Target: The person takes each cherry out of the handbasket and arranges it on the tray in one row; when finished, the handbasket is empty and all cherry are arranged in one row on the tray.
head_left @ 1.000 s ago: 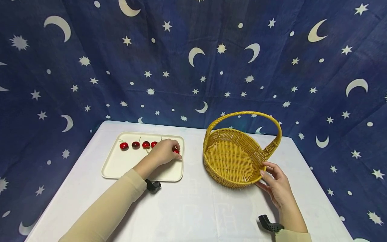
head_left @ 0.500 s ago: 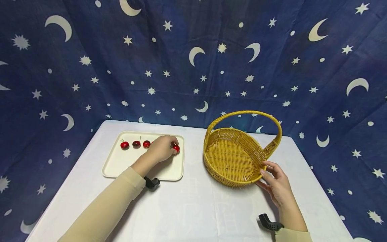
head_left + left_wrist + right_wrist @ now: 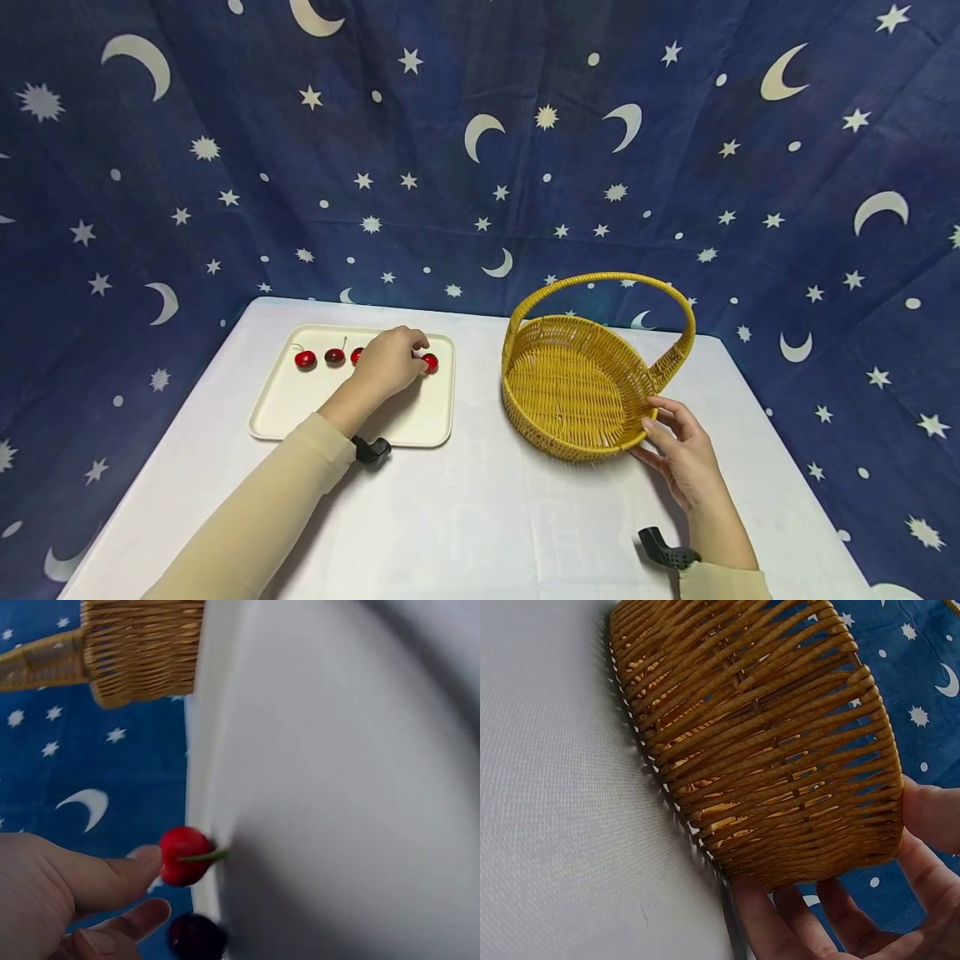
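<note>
In the head view my left hand [image 3: 386,362] is over the right half of a cream tray [image 3: 285,417], beside the rightmost red cherry [image 3: 430,363]. From the left wrist, that cherry [image 3: 185,856] with its green stem shows just past the thumb tip; thumb and index finger stand apart, and a dark cherry [image 3: 196,936] lies below it. More cherries [image 3: 305,360] line the tray's back, some hidden behind the hand. My right hand [image 3: 690,458] grips the near right rim of a yellow wicker basket [image 3: 573,400], thumb at the rim and fingers against its side [image 3: 772,757].
The basket's tall arched handle [image 3: 607,277] rises above it. A white cloth covers the table [image 3: 480,517], and a blue star-and-moon curtain [image 3: 450,150] hangs close behind. Black wrist mounts [image 3: 371,452] stick out at both cuffs.
My left hand has moved back and left, and the rightmost cherry has shifted slightly toward the tray's back, now more exposed. The right hand and basket have stayed in place.
</note>
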A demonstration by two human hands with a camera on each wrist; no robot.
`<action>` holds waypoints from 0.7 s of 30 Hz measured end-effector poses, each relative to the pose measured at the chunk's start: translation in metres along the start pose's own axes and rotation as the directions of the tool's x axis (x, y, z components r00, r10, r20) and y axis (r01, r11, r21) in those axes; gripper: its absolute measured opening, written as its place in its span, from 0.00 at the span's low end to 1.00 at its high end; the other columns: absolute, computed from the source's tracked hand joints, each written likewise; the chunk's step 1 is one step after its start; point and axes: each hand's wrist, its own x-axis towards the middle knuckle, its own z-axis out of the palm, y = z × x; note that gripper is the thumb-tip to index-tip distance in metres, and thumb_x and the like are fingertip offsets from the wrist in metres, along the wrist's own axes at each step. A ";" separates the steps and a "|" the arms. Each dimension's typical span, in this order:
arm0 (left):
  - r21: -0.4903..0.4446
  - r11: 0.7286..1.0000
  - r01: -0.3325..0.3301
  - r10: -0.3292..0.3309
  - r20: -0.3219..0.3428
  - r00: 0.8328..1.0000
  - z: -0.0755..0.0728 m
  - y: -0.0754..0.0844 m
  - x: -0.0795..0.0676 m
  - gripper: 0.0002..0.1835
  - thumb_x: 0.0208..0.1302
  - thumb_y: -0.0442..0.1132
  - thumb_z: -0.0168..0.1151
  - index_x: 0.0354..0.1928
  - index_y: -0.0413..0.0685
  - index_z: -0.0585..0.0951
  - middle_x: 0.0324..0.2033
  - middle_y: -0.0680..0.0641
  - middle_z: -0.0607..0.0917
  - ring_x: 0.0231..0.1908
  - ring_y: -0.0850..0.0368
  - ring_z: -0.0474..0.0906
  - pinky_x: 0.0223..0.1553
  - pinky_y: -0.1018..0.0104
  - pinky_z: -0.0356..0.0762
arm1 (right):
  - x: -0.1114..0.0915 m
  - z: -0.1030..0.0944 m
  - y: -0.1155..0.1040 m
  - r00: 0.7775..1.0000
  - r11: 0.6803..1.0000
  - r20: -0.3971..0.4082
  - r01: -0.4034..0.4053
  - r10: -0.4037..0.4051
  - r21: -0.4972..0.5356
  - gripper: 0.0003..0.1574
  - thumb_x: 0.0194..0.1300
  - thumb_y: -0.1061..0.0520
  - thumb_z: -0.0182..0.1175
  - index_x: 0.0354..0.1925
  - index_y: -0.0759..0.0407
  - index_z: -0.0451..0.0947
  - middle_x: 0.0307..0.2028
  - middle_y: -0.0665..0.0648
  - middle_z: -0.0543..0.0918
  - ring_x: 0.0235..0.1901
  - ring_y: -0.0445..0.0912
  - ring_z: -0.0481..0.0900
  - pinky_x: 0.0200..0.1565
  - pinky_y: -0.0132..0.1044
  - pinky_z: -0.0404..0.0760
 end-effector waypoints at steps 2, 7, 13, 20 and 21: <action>0.000 1.000 0.000 0.000 -0.011 1.000 -0.007 -0.004 0.000 0.17 0.62 0.35 0.73 0.54 0.51 0.89 0.49 0.44 0.90 0.47 0.44 0.88 0.49 0.45 0.85 | 0.000 0.000 0.000 1.000 1.000 0.004 0.001 -0.001 -0.002 0.33 0.79 0.56 0.63 0.75 0.58 0.66 0.64 0.51 0.69 0.52 0.37 0.86 0.49 0.41 0.91; 0.036 0.999 0.011 -0.011 0.010 1.000 -0.016 -0.015 0.001 0.21 0.62 0.32 0.71 0.58 0.50 0.89 0.54 0.41 0.90 0.54 0.40 0.87 0.53 0.41 0.85 | -0.001 -0.002 -0.002 1.000 1.000 0.009 0.009 -0.009 0.006 0.30 0.80 0.56 0.62 0.74 0.56 0.68 0.64 0.53 0.69 0.52 0.38 0.86 0.50 0.41 0.91; 0.054 0.998 0.010 -0.013 0.055 0.998 -0.015 -0.020 0.002 0.14 0.63 0.34 0.73 0.51 0.49 0.90 0.47 0.45 0.93 0.50 0.42 0.88 0.52 0.43 0.84 | -0.003 -0.004 -0.002 1.000 1.000 0.008 0.012 -0.012 0.024 0.28 0.80 0.58 0.62 0.73 0.55 0.70 0.62 0.51 0.70 0.52 0.38 0.86 0.49 0.41 0.91; 0.050 0.999 0.013 -0.016 0.066 0.998 -0.015 -0.021 -0.001 0.15 0.60 0.34 0.74 0.50 0.50 0.91 0.45 0.45 0.93 0.48 0.42 0.88 0.50 0.43 0.84 | -0.004 -0.004 0.000 1.000 1.000 0.002 0.017 -0.017 0.012 0.30 0.80 0.58 0.62 0.74 0.58 0.67 0.63 0.52 0.69 0.52 0.37 0.86 0.48 0.41 0.91; 0.041 0.999 0.019 -0.022 0.069 0.997 -0.016 -0.021 -0.002 0.17 0.60 0.33 0.73 0.52 0.50 0.91 0.47 0.45 0.93 0.49 0.41 0.88 0.52 0.43 0.84 | -0.004 -0.004 0.000 1.000 1.000 0.000 0.018 -0.018 0.013 0.31 0.80 0.58 0.62 0.75 0.59 0.66 0.63 0.52 0.69 0.52 0.37 0.86 0.48 0.41 0.91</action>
